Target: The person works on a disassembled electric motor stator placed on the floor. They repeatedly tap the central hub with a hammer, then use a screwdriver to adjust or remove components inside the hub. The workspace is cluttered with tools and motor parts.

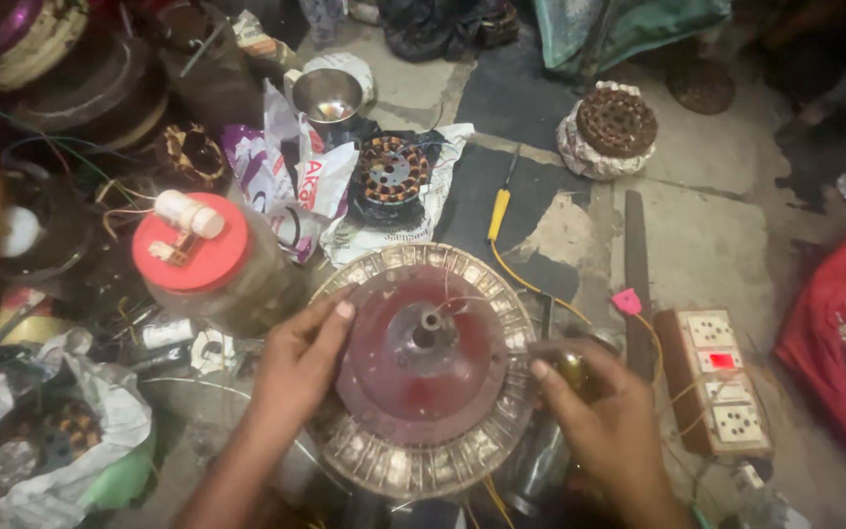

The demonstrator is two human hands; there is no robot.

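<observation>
Floor workshop, head view looking down. A round fan motor body (423, 367) sits low centre on the floor (717, 235), dark red centre plate with a short shaft stub standing up in the middle, ringed by a silvery ribbed rim. Left hand (296, 367) lies flat and open against its left edge, fingers spread over the red plate, steadying rather than gripping. Right hand (604, 421) is closed around a dark tool handle (572, 370) just beside the right rim; the tip is hidden, so what kind of tool it is cannot be told. Thin wires trail out near the shaft and at the bottom edge. Judging progress: the motor is still closed up, cover seated, so the work looks early (nothing lifted off yet, as far as shows). Around it: a jar with a red lid (193, 255) to the left, a wound stator (392, 171) on paper behind, a second stator (614, 125) further right, a yellow-handled soldering iron (498, 211), and a socket board (722, 377) with a red light at right
</observation>
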